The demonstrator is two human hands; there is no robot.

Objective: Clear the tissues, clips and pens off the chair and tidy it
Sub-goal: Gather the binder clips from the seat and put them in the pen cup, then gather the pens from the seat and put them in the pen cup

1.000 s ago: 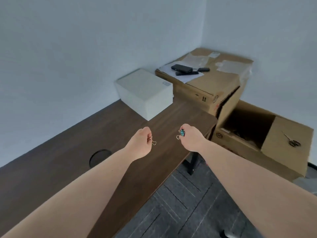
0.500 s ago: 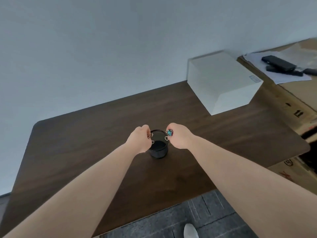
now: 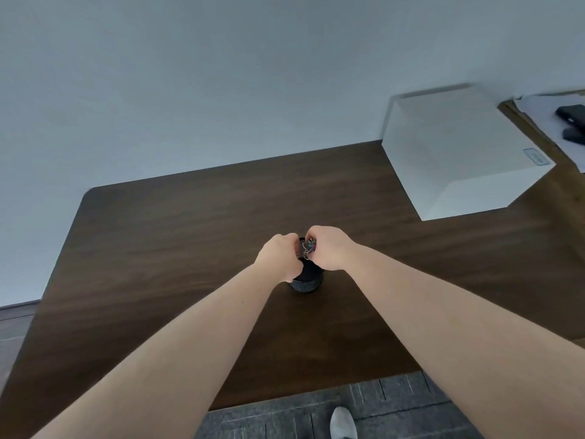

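A small round black pot (image 3: 306, 282) stands on the dark wooden desk (image 3: 177, 236). Both hands are held close together right over its mouth. My right hand (image 3: 329, 248) pinches a teal binder clip (image 3: 311, 246) with wire handles hanging above the opening. My left hand (image 3: 280, 256) is closed beside it, and a wire handle of another clip (image 3: 305, 255) shows at its fingertips. The hands hide most of the pot's rim. The chair, the tissues and the pens are out of view.
A white box (image 3: 459, 147) sits at the desk's back right. Beyond it lies a cardboard box (image 3: 569, 191) with papers and dark devices (image 3: 571, 114) on top. The desk's front edge runs above grey carpet, where a shoe tip (image 3: 342, 423) shows.
The view swung left from the cardboard boxes to the desk and the black pot. Both hands, each with a clip, have drawn closer together over the pot's mouth.
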